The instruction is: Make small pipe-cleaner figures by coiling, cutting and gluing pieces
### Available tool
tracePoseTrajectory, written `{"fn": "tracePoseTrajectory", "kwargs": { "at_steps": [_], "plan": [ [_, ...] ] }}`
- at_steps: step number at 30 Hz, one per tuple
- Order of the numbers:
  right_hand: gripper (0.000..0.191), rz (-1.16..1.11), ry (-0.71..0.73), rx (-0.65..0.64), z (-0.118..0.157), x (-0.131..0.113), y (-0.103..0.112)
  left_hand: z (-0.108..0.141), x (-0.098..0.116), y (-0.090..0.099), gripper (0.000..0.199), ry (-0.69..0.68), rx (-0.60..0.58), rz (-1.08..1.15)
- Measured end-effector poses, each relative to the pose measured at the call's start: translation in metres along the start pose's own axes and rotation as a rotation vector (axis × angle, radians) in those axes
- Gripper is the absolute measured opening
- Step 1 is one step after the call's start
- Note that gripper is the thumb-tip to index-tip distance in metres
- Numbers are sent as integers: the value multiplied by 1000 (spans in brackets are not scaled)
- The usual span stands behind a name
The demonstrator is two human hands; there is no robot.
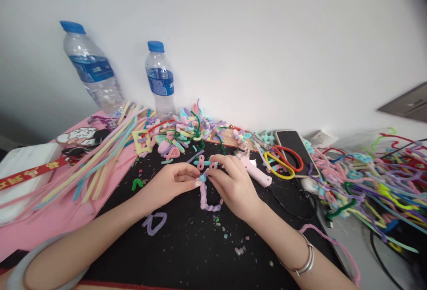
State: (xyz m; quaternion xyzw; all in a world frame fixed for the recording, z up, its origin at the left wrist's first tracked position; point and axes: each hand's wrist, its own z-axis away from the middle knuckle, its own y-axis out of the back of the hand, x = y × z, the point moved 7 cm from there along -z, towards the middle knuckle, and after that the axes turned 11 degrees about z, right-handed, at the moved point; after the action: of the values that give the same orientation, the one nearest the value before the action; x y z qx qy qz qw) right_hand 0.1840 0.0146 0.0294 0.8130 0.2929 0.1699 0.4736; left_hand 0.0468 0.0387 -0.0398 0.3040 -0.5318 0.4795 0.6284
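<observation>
Over the black mat (187, 259), the left hand (170, 185) pinches the upper part of a purple fuzzy wire shape (203, 199), whose bent lower end shows between the two hands. The right hand (236, 185) curls in at the same upper part; its fingertips are partly hidden, so I cannot tell whether it grips. A steady, light left pinch close to the worked spot would probably serve best, with small right-finger moves that avoid flattening the pile. The pink glue gun (258, 175) lies just beside the right hand.
</observation>
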Motion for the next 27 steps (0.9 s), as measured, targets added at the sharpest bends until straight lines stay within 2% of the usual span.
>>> {"fn": "tracePoseTrajectory", "kwargs": {
  "at_steps": [9,14,27],
  "plan": [
    [19,7,-3,-19,-1,-1,1,1,7,-1,22,2,79,44],
    [19,23,4,-33,0,-1,-1,1,3,0,21,13,74,105],
    [19,51,55,-49,-1,-5,0,1,3,0,23,27,80,97]
  ]
}}
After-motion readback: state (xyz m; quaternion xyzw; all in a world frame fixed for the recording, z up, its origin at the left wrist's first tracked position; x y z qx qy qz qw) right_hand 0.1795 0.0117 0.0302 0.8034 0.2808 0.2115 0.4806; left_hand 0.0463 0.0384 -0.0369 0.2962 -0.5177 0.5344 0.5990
